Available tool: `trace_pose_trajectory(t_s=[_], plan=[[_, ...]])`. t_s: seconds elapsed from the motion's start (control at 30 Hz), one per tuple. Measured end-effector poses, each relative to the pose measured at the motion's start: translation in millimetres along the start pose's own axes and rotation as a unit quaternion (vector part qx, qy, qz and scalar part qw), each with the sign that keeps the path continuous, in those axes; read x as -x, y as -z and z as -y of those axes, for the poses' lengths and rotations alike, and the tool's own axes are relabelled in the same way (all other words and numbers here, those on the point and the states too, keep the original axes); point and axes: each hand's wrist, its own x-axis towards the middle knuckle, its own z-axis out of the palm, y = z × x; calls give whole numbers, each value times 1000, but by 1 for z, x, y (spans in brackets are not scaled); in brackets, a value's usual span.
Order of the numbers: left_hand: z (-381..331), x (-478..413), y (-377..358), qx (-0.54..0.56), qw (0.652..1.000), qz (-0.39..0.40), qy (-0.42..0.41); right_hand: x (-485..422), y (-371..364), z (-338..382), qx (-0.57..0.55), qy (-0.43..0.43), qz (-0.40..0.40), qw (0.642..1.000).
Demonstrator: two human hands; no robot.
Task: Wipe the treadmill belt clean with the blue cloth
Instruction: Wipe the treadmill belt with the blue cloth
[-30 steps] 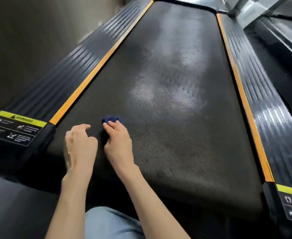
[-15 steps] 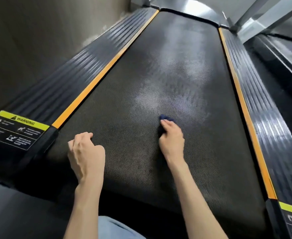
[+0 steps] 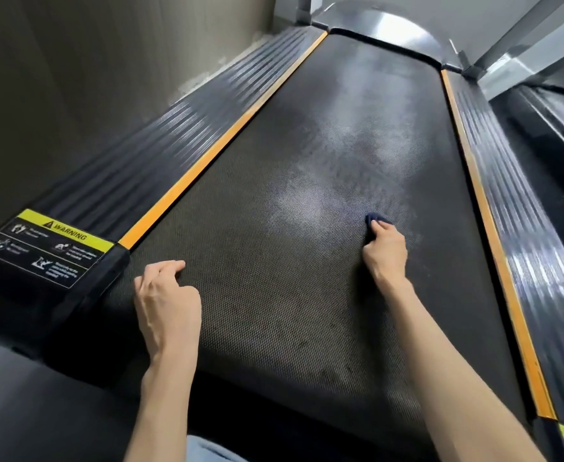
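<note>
Stroke across the treadmill belt [image 3: 267,321], left to right

We view the textured black belt from its near end, flanked by ribbed side rails [image 3: 180,141] edged in orange. A pale, hazy patch [image 3: 310,201] lies on the belt's middle and runs toward the far end; darker specks mark the near part. The left hand [image 3: 165,301] rests on the belt's near left corner, fingers loosely curled and holding nothing, where it was a second ago. The right hand [image 3: 385,255] grips the bunched blue cloth [image 3: 372,220], pressed to the belt right of centre, at the patch's near edge. Over the last second we see the cloth carried here from just beside the left hand. We judge one sideways pass nearly complete, with the far belt not yet wiped.
</note>
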Motion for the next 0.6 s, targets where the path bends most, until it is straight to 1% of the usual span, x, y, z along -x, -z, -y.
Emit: trace_pose_trajectory(t_s=[0.03,0.07,0.1,0.17,0.2,0.27,0.3,0.33,0.37,0.4,0.47,0.5,0.53,0.57,0.6], plan=[[-2,1,1,0,1000,2,3,7,-5,20,-5,17,-4,1000],[-3,2,2,2,1000,4,5,18,-13,44,-16,68,8,998],[-5,1,2,4,1000,3,7,32,-25,72,-29,142,37,989],[-7,1,3,1,1000,-2,11,61,-51,126,-46,275,119,953],[-7,0,3,-2,1000,-6,14,72,-60,147,-43,322,156,933],[-5,-2,5,-4,1000,-11,25,76,-65,169,-24,370,204,906],[-3,-2,6,-4,1000,-13,29,72,-62,165,-18,384,220,896],[1,-2,8,0,1000,-14,27,67,-56,152,-18,383,228,895],[4,-2,9,4,1000,-17,20,63,-46,130,-16,358,222,907],[8,-3,10,5,1000,-19,11,62,-35,101,-9,308,199,930],[15,-4,11,4,1000,-21,-10,68,-7,34,-3,159,107,981],[18,-5,11,5,1000,-22,-20,77,6,6,2,93,58,994],[21,-6,11,9,999,-22,-25,90,15,-13,10,47,19,999],[22,-6,12,11,999,-19,-30,106,17,-20,17,24,-8,1000],[23,-5,13,10,999,-14,-35,123,15,-15,12,21,-26,999]])
